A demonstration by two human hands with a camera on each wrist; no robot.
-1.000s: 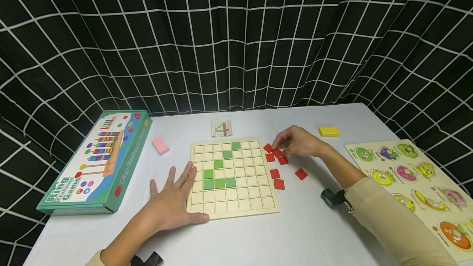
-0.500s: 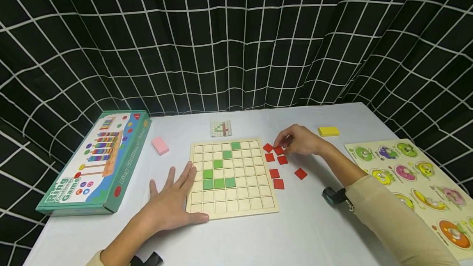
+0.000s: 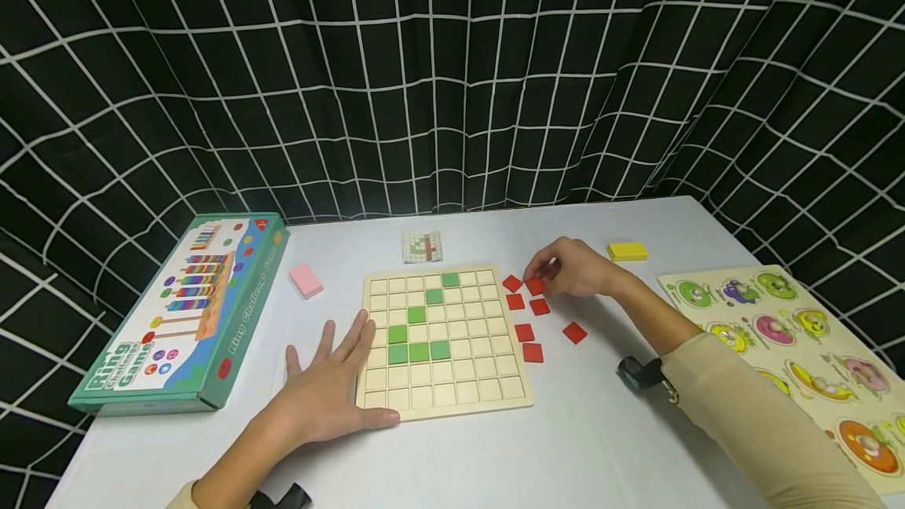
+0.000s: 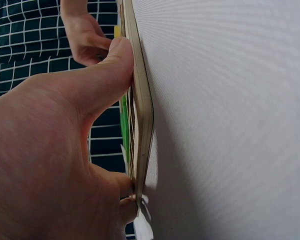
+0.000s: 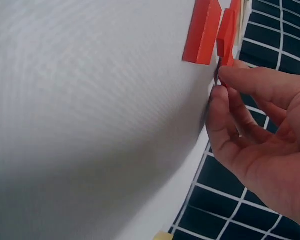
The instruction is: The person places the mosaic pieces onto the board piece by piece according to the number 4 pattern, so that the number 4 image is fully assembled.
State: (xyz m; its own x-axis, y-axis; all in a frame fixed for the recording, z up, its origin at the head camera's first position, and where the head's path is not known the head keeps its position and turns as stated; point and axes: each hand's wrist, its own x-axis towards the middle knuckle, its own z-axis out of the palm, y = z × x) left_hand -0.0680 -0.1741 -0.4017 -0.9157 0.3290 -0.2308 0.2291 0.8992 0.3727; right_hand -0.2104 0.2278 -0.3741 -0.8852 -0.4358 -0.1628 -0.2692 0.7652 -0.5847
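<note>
Red tile [image 3: 535, 286] sits pinched in the fingertips of the right hand [image 3: 576, 269], just right of the wooden grid board [image 3: 444, 340] among other red tiles [image 3: 529, 331] on the tabletop [image 3: 580, 430]; the left hand [image 3: 331, 387] lies flat, fingers spread, pressing the board's left edge

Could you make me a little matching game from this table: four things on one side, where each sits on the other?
1. pink rectangular block
2. yellow rectangular block
3. small red square tile
4. green cardboard game box

A. far left of the table
B. pinched by the right hand
C. behind the right hand
D. between box and wooden grid board

Pairs: 1-D, 2-C, 3-B, 4-A
</note>
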